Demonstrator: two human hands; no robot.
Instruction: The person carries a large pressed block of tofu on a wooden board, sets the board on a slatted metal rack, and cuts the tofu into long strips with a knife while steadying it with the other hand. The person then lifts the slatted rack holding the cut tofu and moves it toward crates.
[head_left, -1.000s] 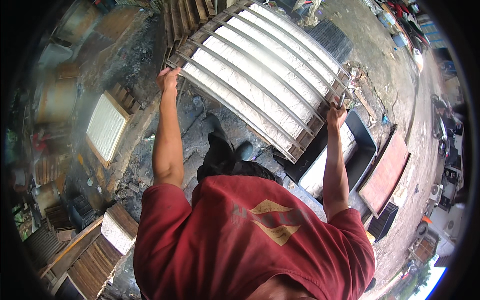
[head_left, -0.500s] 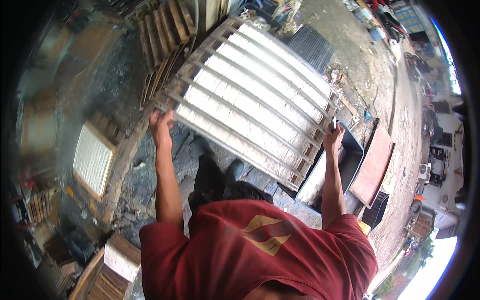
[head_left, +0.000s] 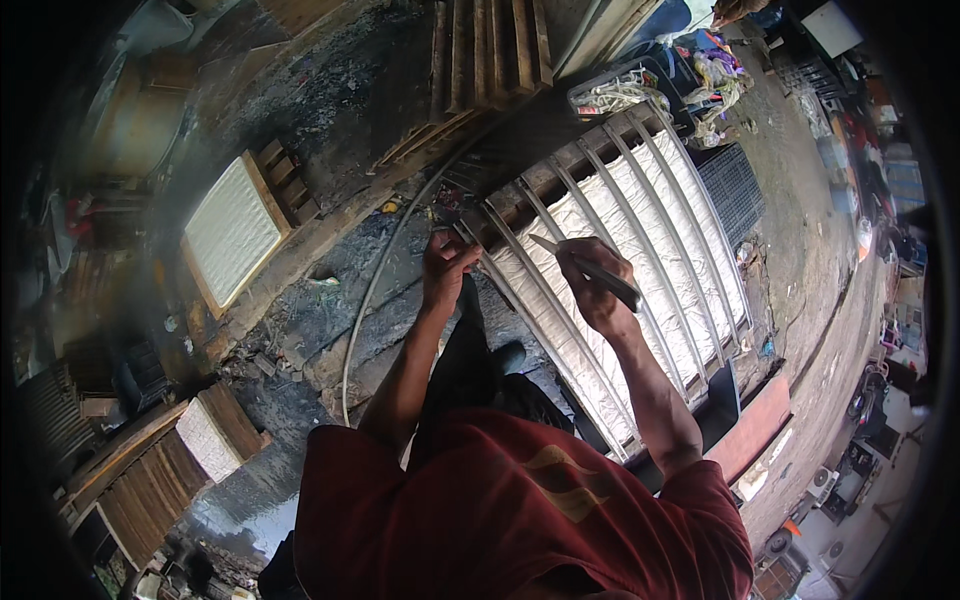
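A slatted metal frame (head_left: 545, 322) lies over a wide white, wrinkled slab (head_left: 655, 240) in front of me. My right hand (head_left: 597, 283) is closed round a knife (head_left: 628, 294) with a dark handle. The pale blade points left, over the slats near the frame's left end. My left hand (head_left: 450, 268) is at the frame's near left corner, its fingers bent and pinched at the end of the nearest slat. Whether those fingers grip the slat or something small is hard to make out.
A dark tub (head_left: 718, 405) stands under the frame's right end, beside a reddish board (head_left: 757, 425). Wooden racks (head_left: 490, 60) stand at the far side. A hose (head_left: 372, 300) runs along the wet floor. Another white slab (head_left: 232, 235) sits on a wooden tray at left.
My right hand has moved from the frame's right end to its left part, and the knife now shows clearly. My left hand stays at the left corner. The view has turned.
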